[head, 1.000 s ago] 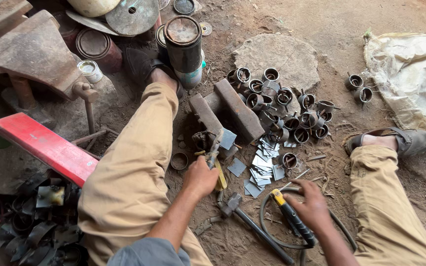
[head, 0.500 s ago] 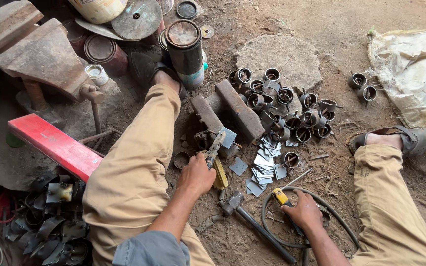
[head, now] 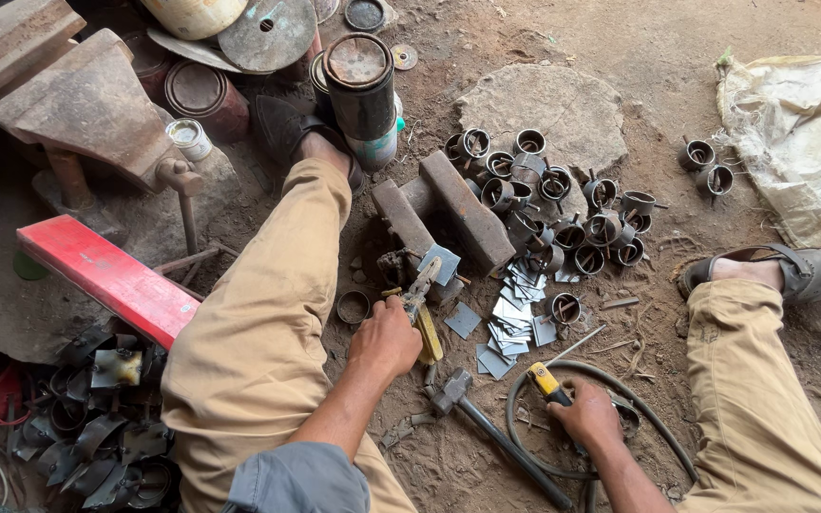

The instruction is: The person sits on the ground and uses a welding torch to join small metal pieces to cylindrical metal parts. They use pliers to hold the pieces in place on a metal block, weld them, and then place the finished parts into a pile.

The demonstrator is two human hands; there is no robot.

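Sitting on the dirt floor with legs spread, the person keeps the work between the knees, so both hands reach it without leaning. Nearest, the right hand [head: 589, 415] is curled shut round a yellow-tipped holder [head: 545, 382] with a black hose [head: 534, 446] looping round it on the ground; the grip is low and relaxed, resting on the floor rather than raised. Just left of it a hammer [head: 472, 410] lies loose, head toward the left hand, within easy reach. The left hand [head: 387, 340] is closed on the yellow handles of pliers [head: 420, 296], whose jaws point away toward a small plate [head: 441, 263] set against two steel bars [head: 448, 217]; whether the jaws actually pinch the plate I cannot tell. The bars lie side by side, seemingly as a rest for the piece. To the right of the pliers, cut plates [head: 510, 313] are heaped close at hand. Beyond them a cluster of metal rings [head: 563, 204] is spread before a flat stone [head: 544, 109], with a few more rings near a sack [head: 800, 133]. Far left stand a red bar [head: 106, 275], an anvil [head: 87, 109] and a can [head: 361, 90]
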